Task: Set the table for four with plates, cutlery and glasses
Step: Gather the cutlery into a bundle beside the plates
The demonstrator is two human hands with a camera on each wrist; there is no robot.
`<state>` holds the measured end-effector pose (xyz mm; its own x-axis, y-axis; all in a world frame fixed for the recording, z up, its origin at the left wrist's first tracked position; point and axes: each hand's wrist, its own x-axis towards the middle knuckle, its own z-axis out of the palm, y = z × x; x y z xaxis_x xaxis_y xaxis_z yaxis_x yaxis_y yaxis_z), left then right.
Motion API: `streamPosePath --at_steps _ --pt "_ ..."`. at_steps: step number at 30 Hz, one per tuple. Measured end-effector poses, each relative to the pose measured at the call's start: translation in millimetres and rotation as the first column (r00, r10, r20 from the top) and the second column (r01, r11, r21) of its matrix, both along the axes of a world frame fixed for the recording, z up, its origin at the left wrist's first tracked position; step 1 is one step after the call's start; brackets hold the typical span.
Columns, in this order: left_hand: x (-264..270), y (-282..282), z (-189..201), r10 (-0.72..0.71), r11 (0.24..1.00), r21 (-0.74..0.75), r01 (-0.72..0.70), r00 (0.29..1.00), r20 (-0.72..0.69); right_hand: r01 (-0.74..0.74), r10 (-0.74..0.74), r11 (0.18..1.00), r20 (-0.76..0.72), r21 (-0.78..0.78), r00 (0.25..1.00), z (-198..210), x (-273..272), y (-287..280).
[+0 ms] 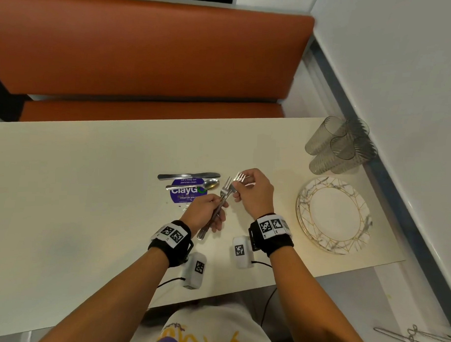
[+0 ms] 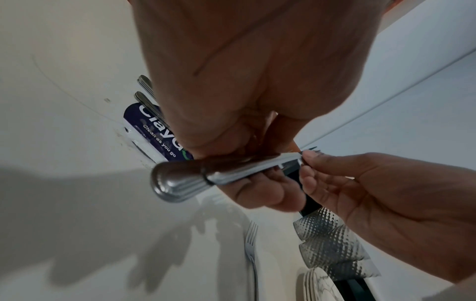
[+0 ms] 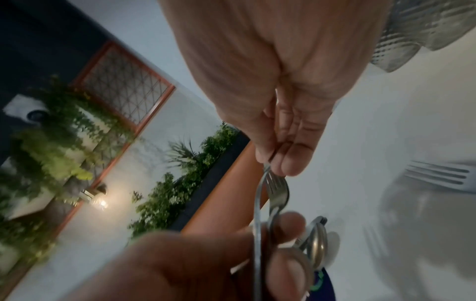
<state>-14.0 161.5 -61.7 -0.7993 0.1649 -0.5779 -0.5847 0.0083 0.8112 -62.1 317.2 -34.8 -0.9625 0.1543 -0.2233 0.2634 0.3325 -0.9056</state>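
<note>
My left hand (image 1: 218, 212) grips a bundle of steel forks (image 1: 224, 196) by their handles, just above the table; the handle ends (image 2: 185, 181) fill the left wrist view. My right hand (image 1: 235, 194) pinches the head of one fork (image 3: 278, 193) of that bundle at the tines. Another fork (image 2: 251, 240) lies on the table under my right hand, its tines (image 1: 239, 176) showing past the thumb. Knives (image 1: 188, 176) and spoons (image 1: 193, 186) lie side by side behind my hands. A stack of marbled plates (image 1: 334, 215) is at the right, with grey glasses (image 1: 340, 146) behind it.
A purple sticker (image 1: 185, 193) is stuck to the cream table (image 1: 78, 178) under the spoons. An orange bench (image 1: 146, 53) runs along the far side, and a white wall (image 1: 400, 100) borders the right edge. The left half of the table is bare.
</note>
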Motion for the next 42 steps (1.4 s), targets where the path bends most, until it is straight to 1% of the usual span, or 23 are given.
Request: streamPosePath --at_steps 2,4,6,9,11,14,17,19,21,22,24,26,28,31,34,36,39,42 --pt "2 -1 2 0.014 1.0 0.022 -0.014 1.0 0.007 -0.043 0.044 0.998 -0.02 0.048 0.999 -6 4 -7" --pt "3 -1 4 0.029 0.999 0.043 -0.03 0.999 0.021 -0.069 0.075 0.989 -0.041 0.13 0.996 -10 7 -13" --pt "5 -2 4 0.046 0.996 0.071 -0.049 0.998 0.038 -0.091 0.097 0.978 -0.025 0.19 0.995 -13 10 -16" --pt "6 -3 1 0.057 0.995 0.081 -0.061 0.997 0.053 -0.091 0.089 0.982 0.02 0.168 0.996 -19 12 -17" --pt "7 -4 1 0.042 0.997 0.061 -0.045 0.998 0.049 -0.092 0.087 0.983 0.035 0.161 0.996 -21 11 -16" --pt "8 -5 1 0.001 1.0 -0.02 -0.001 1.0 0.004 -0.122 0.115 0.986 0.064 0.111 0.991 -20 9 -12" --pt "6 -5 -2 -0.003 0.996 -0.091 0.002 1.0 -0.012 -0.155 0.151 0.986 0.059 0.055 0.987 -17 8 -5" --pt "4 -6 -6 -0.006 0.989 -0.145 0.003 1.0 -0.018 -0.119 0.115 0.992 0.075 0.047 0.99 -21 4 7" --pt "1 -7 -10 -0.007 0.983 -0.182 0.002 1.0 -0.026 -0.039 0.033 0.998 0.113 0.052 0.993 -30 0 22" --pt "1 -8 -12 -0.003 0.982 -0.19 -0.003 1.0 -0.029 0.0 -0.01 0.997 0.129 0.078 0.992 -34 -1 30" --pt "-2 -7 -16 0.01 0.979 -0.205 -0.018 0.999 -0.036 0.028 -0.057 0.978 0.137 0.205 0.989 -43 -2 46" --pt "-5 -7 -17 0.031 0.975 -0.219 -0.038 0.999 -0.032 -0.001 -0.054 0.948 0.165 0.319 0.985 -50 -1 58" --pt "-8 -5 -18 0.06 0.975 -0.213 -0.062 0.998 -0.013 -0.05 -0.039 0.924 0.224 0.378 0.974 -62 0 64" --pt "-11 -3 -18 0.072 0.977 -0.202 -0.07 0.997 0.004 -0.103 -0.025 0.907 0.296 0.407 0.955 -83 3 64" --pt "-15 -1 -16 0.072 0.979 -0.189 -0.069 0.997 0.01 -0.144 0.0 0.882 0.305 0.449 0.952 -93 6 60" --pt "-17 0 -16 0.074 0.978 -0.196 -0.071 0.997 0.012 -0.15 -0.009 0.88 0.333 0.451 0.943 -95 5 57" --pt "-19 1 -18 0.076 0.977 -0.202 -0.071 0.997 0.018 -0.137 -0.022 0.902 0.361 0.41 0.932 -96 3 56" --pt "-19 0 -18 0.061 0.98 -0.188 -0.057 0.998 0.013 -0.137 0.014 0.919 0.317 0.37 0.948 -89 -2 55"
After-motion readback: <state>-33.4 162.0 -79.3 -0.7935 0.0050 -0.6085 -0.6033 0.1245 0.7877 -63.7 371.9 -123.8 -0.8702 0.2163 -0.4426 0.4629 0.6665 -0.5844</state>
